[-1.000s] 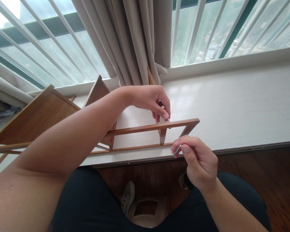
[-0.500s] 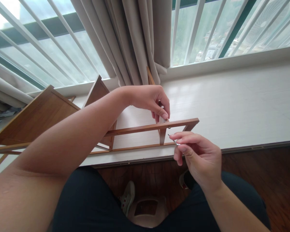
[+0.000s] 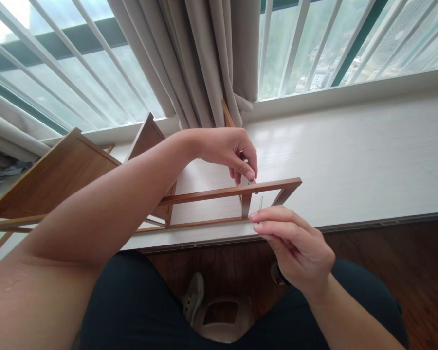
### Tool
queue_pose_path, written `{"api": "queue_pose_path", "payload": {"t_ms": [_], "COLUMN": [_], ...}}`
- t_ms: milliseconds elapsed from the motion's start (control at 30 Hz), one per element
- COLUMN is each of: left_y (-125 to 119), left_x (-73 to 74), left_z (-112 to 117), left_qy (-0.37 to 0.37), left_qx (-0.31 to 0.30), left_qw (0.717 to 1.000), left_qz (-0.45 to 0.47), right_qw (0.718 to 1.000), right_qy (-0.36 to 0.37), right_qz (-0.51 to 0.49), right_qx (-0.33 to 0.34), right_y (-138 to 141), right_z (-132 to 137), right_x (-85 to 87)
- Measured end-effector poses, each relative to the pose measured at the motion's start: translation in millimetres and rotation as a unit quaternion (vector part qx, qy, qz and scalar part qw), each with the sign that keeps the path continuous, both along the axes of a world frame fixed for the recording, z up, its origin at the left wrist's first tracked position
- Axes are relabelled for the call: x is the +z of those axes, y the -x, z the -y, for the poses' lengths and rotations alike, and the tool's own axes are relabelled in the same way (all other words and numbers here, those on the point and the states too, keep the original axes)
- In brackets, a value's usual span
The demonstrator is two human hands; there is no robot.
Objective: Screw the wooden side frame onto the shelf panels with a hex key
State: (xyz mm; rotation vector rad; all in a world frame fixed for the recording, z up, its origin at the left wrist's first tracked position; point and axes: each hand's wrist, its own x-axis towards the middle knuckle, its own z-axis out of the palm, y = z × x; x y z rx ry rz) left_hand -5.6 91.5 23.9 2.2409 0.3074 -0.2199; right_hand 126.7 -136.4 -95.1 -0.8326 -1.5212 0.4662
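Note:
My left hand (image 3: pixel 231 154) is closed in a pinch just behind the upper rail of a brown wooden frame (image 3: pixel 204 195). A little silvery metal shows between its fingers, but what the piece is stays hidden. In front of that rail, my right hand (image 3: pixel 297 245) pinches a thin metal hex key (image 3: pixel 261 202) between thumb and fingertips. The key's straight end points up, below a small hole in the rail and apart from it. A short wooden crosspiece (image 3: pixel 246 206) joins the rail near my left hand.
The frame rests on a pale window ledge (image 3: pixel 350 155). Wooden panels (image 3: pixel 54 175) lean at the left, partly behind my left forearm. Grey curtains (image 3: pixel 190 58) hang behind, between barred windows. Below are a dark wood floor (image 3: pixel 397 257) and a plastic stool (image 3: pixel 222 330) between my legs.
My right hand has turned and shifted slightly down and left, swinging the hex key from a slant to nearly upright. My left hand has stayed in place.

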Motion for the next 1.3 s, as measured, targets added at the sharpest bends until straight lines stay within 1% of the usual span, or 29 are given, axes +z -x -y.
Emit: {"api": "queue_pose_path", "payload": {"t_ms": [100, 367, 600, 733, 800, 867, 1033, 1167, 1300], "left_y": [-0.1, 0.6, 0.4, 0.1, 0.1, 0.2, 0.2, 0.2, 0.2], "left_x": [0.0, -1.5, -1.8, -1.9, -2.1, -2.2, -2.3, -2.4, -2.3], "left_z": [0.1, -1.6, -1.7, -1.4, -1.6, -1.9, -2.2, -2.2, -2.0], "left_qy": [-0.001, -0.034, 0.006, -0.008, -0.016, -0.016, -0.009, -0.006, -0.022], "left_qx": [0.004, -0.015, -0.006, -0.01, -0.015, -0.018, -0.018, -0.02, -0.022], "left_qw": [1.0, 0.999, 1.0, 1.0, 1.0, 1.0, 1.0, 1.0, 1.0], "left_qz": [0.005, 0.014, -0.01, 0.004, 0.012, 0.011, 0.004, 0.0, 0.005], "right_qw": [1.0, 1.0, 1.0, 0.998, 0.997, 0.997, 0.993, 0.989, 0.986], "right_qy": [0.009, -0.022, -0.023, -0.028, -0.043, -0.062, -0.091, -0.115, -0.137], "right_qz": [-0.003, 0.0, -0.01, -0.034, -0.043, -0.025, 0.057, 0.086, 0.096], "right_qx": [-0.005, 0.016, 0.016, 0.033, 0.046, 0.05, 0.041, 0.03, 0.021], "right_y": [-0.4, -0.9, -1.0, -1.1, -1.7, -2.6, -4.2, -6.7, -11.2], "right_z": [-1.2, -6.7, -6.5, -8.4, -10.0, -11.5, -15.8, -19.5, -20.1], "right_x": [-0.1, -0.3, -0.2, -3.9, -4.9, -3.8, 2.4, 2.6, 2.3]}}
